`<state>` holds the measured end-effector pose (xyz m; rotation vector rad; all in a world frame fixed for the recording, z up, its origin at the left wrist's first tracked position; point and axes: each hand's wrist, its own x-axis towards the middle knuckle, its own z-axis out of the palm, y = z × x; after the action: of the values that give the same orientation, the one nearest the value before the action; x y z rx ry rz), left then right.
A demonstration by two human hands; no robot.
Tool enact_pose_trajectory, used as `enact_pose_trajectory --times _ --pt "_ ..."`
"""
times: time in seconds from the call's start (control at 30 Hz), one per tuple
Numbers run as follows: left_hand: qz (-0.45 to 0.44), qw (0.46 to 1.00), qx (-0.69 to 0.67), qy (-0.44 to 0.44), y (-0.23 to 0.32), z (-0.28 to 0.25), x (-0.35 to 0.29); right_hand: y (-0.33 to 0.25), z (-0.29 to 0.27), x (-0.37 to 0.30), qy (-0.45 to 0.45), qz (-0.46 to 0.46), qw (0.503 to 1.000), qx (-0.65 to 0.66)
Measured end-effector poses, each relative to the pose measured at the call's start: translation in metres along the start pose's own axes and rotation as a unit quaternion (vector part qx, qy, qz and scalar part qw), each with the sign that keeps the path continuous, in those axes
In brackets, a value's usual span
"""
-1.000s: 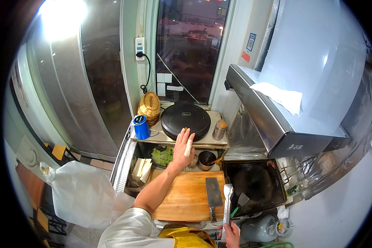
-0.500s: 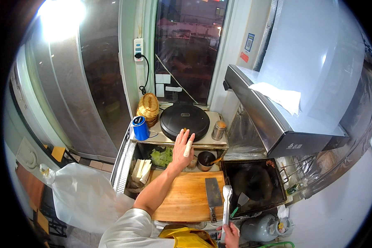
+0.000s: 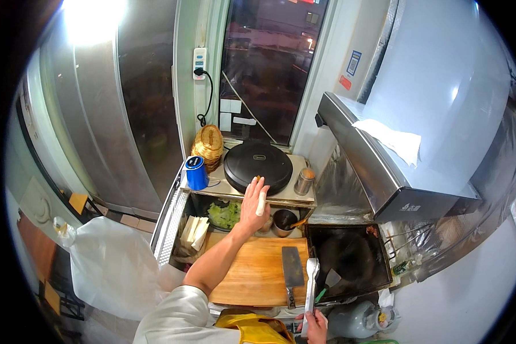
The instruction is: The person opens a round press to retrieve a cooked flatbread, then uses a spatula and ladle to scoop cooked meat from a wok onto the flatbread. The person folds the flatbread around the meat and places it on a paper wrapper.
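My left hand (image 3: 253,207) reaches over the counter with fingers stretched out at the front of a closed round black electric griddle (image 3: 258,166). A pale wrap covers one of its digits. Whether the fingertips touch the griddle's front handle, I cannot tell. Low in the picture, my right hand (image 3: 314,328) is closed round a pair of metal tongs (image 3: 311,284), which point away from me. Just left of the tongs, a cleaver (image 3: 293,266) lies on a wooden cutting board (image 3: 246,269).
Behind the board are green lettuce (image 3: 223,215), pale strips (image 3: 195,231) and a dark-filled pot (image 3: 284,221). A blue cup (image 3: 196,173), stacked wicker baskets (image 3: 207,146) and a shaker (image 3: 305,180) flank the griddle. At right are a black pan (image 3: 350,252), a range hood (image 3: 378,166) and a gas cylinder (image 3: 352,320).
The whole view has shifted slightly. My left hand keeps its place at the griddle's front edge, and my right hand still holds the tongs.
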<state>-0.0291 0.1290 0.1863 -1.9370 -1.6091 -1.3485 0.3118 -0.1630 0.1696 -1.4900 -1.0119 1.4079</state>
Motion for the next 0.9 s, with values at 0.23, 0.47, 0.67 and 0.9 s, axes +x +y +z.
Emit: enact_pose_trajectory --times 0.23,0.47,0.67,0.9 --pt "0.007 1.000 0.009 -0.015 0.002 -0.005 0.000 -0.017 0.002 -0.006 -0.015 -0.016 0.999 -0.038" --pt "0.001 1.000 0.008 -0.011 -0.001 -0.004 -0.002 -0.027 0.003 -0.009 -0.040 -0.020 0.998 -0.052" --pt "-0.014 1.000 -0.014 -0.012 0.001 -0.004 -0.001 -0.025 0.009 -0.012 -0.007 0.006 1.000 -0.023" --pt "0.021 1.000 0.000 0.000 0.001 -0.005 0.003 -0.015 0.007 -0.009 0.008 -0.007 0.997 -0.072"
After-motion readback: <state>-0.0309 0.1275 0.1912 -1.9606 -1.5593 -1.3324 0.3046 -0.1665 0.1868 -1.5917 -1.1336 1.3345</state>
